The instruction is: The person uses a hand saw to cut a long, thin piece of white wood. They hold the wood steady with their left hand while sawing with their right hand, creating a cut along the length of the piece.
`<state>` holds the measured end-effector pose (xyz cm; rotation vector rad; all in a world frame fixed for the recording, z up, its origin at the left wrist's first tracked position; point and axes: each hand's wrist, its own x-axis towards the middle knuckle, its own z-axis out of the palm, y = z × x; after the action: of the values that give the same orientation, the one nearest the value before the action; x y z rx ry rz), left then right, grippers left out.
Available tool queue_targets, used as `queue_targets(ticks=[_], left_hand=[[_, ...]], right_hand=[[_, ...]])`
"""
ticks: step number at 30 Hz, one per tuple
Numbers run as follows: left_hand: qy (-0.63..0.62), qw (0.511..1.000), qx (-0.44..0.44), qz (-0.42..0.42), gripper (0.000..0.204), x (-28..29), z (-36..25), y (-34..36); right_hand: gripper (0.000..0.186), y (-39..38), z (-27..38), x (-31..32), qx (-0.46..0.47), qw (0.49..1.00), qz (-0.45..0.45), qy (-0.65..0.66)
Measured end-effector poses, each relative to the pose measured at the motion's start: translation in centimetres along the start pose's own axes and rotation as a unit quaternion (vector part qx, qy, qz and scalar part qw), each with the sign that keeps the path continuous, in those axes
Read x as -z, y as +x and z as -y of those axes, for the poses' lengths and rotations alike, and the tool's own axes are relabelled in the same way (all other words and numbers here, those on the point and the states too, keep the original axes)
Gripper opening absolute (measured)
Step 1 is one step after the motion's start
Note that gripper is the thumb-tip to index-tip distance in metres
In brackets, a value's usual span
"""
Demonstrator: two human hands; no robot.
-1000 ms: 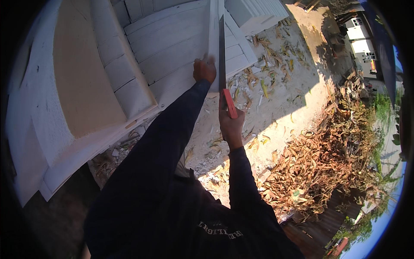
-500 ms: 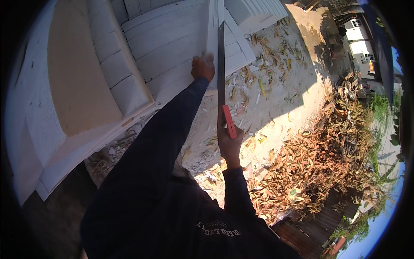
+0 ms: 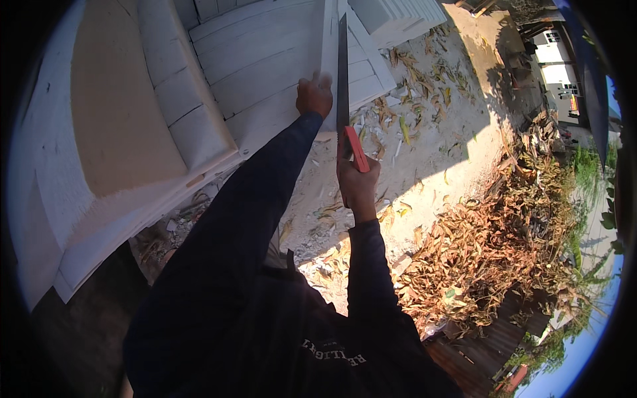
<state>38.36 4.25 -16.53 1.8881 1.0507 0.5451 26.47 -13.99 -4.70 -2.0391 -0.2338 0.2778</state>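
Note:
My right hand is closed round the red handle of a handsaw. The long dark blade points away from me and lies along the right side of a narrow white board. Against that board's near part, left of the blade, rests my left hand, its fingers curled on or round the edge. A slight blur and the angle hide how firmly they grip. Under the narrow board are wide white panels. Whether the teeth are in a cut I cannot tell.
White boards with a tan strip are stacked at the left. More white boards sit at the far right of the panels. Fallen leaves and white scraps litter the sandy ground. A big heap of dry leaves lies at the right.
My right hand has pushed the saw forward, away from me, so its handle is closer to the boards. My left hand stays at about the same spot on the narrow board.

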Motion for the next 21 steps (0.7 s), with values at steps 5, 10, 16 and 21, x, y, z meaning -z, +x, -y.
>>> queue_targets(ticks=[5,10,16,21], left_hand=[[-0.009,1.000,0.012,0.015,0.057,0.3,-1.0,0.0],[-0.005,1.000,0.010,0.022,0.056,0.5,-0.5,0.0],[-0.003,1.000,0.019,0.011,0.055,-0.1,-0.4,0.1],[0.000,1.000,0.016,0.012,0.055,0.0,-0.6,-0.1]], right_hand=[[0.015,4.2,-1.2,-1.1,0.019,1.000,-0.015,-0.006],[0.023,3.7,1.1,-1.3,0.061,0.996,-0.050,-0.034],[0.022,4.0,0.2,-0.8,0.012,1.000,-0.022,0.005],[0.035,2.2,1.0,-0.5,0.018,1.000,-0.011,-0.018]])
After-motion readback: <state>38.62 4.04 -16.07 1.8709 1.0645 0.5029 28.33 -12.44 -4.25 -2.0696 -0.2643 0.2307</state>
